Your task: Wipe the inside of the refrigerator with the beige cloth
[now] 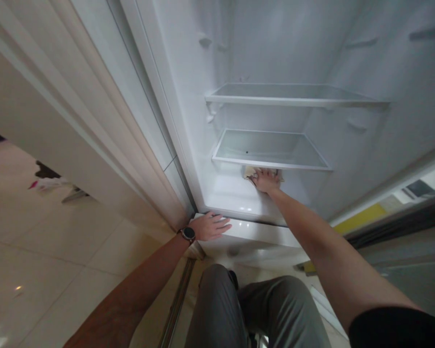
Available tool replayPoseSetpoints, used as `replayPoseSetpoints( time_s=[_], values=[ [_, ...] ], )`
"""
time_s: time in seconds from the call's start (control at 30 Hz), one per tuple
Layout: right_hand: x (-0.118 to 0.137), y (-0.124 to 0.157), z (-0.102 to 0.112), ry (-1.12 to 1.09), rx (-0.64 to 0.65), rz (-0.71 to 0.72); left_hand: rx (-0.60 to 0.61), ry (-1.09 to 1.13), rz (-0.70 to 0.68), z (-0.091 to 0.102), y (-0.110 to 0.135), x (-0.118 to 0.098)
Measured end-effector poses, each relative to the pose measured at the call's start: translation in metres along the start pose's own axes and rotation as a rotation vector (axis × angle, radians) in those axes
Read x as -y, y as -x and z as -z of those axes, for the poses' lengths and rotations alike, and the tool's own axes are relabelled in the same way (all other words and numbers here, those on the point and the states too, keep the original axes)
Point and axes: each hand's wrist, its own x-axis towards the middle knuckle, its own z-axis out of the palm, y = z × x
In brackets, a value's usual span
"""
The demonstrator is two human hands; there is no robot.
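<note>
My right hand [267, 181] reaches inside a white refrigerator compartment, under the lower glass shelf. It presses on a beige cloth [251, 172] that lies on the white bottom panel [224, 190] of the compartment. The cloth sticks out on both sides of the hand, and its middle is hidden. With fingers spread, my left hand [209, 226] rests flat on the white ledge [253, 231] at the front of the compartment and holds nothing. A dark round watch [188, 234] sits on that wrist.
Above my right hand are the lower glass shelf [271, 147] and the upper glass shelf [293, 94]. A pale door frame [105, 121] runs along the left, with tiled floor [58, 251] beyond. My knees [217, 295] are close below the ledge. A yellow strip [362, 216] shows at right.
</note>
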Motion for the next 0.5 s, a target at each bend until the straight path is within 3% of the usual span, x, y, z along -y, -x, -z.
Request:
replayPoseSetpoints(
  time_s=[0.1, 0.2, 0.33, 0.5],
  values=[
    [-0.064, 0.013, 0.007, 0.013, -0.001, -0.168, -0.006, -0.019, 0.008, -0.001, 0.0, -0.001],
    [-0.093, 0.024, 0.01, 0.032, 0.014, -0.184, 0.013, -0.018, 0.015, -0.001, -0.001, -0.001],
    [-0.074, 0.026, 0.008, -0.005, 0.065, -0.273, 0.025, -0.003, 0.021, -0.002, -0.001, -0.002],
    [-0.008, 0.027, 0.007, -0.045, 0.136, -0.256, -0.008, -0.029, 0.017, -0.006, -0.001, -0.002]
  ],
)
